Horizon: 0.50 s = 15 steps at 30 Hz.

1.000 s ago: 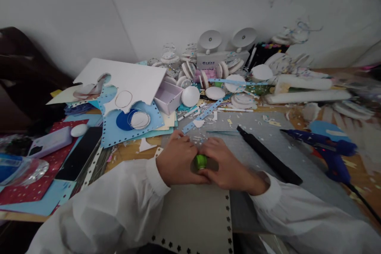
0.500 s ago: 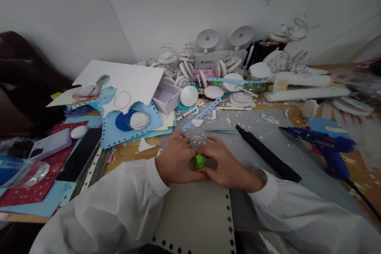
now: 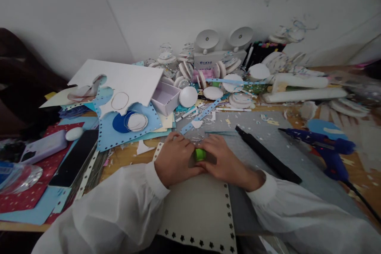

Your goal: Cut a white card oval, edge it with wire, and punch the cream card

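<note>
Both hands meet over the upper part of a pale sheet [image 3: 196, 206] that has star-shaped holes along its edges. Between them is a small green object [image 3: 200, 154], partly hidden by the fingers. My left hand [image 3: 175, 160] curls round its left side, and my right hand [image 3: 224, 162] grips it from the right, thumbs close together below. A grey mat [image 3: 253, 194] lies under the right side of the sheet.
A black pen-like tool [image 3: 268, 154] and a blue glue gun [image 3: 330, 147] lie to the right. Blue punched paper [image 3: 104, 139], a dark phone [image 3: 74, 158] and a clear bottle [image 3: 20, 176] are left. White discs [image 3: 188, 97] and a lilac box [image 3: 166, 97] stand behind.
The pale sheet has moved up under my hands, showing more of its punched bottom edge and its upper left corner. Both hands keep hold of the green object.
</note>
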### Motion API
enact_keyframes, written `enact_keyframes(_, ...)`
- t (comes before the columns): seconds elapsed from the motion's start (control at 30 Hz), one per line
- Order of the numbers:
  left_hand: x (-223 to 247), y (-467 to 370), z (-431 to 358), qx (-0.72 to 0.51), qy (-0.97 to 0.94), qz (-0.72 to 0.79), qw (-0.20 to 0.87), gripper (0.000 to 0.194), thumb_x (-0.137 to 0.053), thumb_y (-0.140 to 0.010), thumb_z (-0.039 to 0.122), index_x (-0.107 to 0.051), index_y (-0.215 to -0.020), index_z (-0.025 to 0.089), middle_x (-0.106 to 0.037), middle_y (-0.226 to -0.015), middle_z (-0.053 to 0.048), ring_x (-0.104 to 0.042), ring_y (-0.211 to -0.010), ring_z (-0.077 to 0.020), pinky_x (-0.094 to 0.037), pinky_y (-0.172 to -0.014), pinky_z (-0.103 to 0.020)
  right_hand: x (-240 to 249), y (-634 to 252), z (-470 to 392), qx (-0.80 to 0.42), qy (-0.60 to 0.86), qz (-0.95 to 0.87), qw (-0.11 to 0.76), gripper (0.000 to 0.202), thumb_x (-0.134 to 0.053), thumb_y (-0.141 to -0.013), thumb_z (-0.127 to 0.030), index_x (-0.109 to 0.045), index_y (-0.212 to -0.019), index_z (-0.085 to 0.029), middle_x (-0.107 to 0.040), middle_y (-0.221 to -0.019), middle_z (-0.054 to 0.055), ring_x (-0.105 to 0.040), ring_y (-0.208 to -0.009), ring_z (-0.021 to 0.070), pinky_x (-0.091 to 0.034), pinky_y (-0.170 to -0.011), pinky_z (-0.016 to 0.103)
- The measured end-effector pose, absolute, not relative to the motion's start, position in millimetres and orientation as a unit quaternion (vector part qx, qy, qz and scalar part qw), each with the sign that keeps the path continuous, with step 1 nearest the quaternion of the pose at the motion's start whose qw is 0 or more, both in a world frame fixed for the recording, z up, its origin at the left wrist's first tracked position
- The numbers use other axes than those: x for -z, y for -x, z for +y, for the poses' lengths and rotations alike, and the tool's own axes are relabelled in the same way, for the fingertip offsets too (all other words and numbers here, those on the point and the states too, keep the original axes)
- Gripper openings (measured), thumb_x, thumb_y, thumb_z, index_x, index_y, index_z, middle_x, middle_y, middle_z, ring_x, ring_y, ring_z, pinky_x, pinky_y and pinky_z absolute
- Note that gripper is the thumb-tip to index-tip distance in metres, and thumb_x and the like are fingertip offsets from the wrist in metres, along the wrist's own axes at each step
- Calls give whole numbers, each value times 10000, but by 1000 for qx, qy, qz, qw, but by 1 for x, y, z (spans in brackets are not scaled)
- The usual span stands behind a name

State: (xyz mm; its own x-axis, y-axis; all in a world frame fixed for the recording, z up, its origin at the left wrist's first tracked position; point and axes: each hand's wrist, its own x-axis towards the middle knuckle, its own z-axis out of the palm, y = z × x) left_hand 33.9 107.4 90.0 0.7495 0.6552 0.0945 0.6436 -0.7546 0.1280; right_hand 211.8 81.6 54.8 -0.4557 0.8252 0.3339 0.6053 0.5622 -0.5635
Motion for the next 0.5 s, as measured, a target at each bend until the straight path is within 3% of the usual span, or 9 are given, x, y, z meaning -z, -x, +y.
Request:
enact_keyframes(0.27,-77,-23,110,-128,-927,337,103,442,-629,-733,545,-605,-930,150,-648,-882,-73,-597,-862,-259,-368,-845,-439,-58,-212,81,-192,443,-829,283,237,-698,-751,-327,-573,-903,-195,-622,-899,55,-535,-898,238,-356,-903,452)
enact_keyframes(0.4,-72,-14,110,-164,-923,312,154,276,-632,-770,381,-603,-918,150,-660,-844,-54,-615,-809,-224,-378,-775,-385,-67,-211,78,-216,440,-829,270,226,-690,-764,-347,-565,-891,-208,-623,-875,38,-552,-894,224,-339,-940,458)
enact_keyframes(0.5,-70,-9,109,-162,-920,310,178,127,-628,-772,280,-604,-803,158,-663,-747,-24,-621,-716,-189,-377,-703,-335,-71,-210,77,-239,432,-829,264,226,-698,-761,-340,-564,-894,-216,-621,-860,24,-562,-893,213,-323,-968,461)
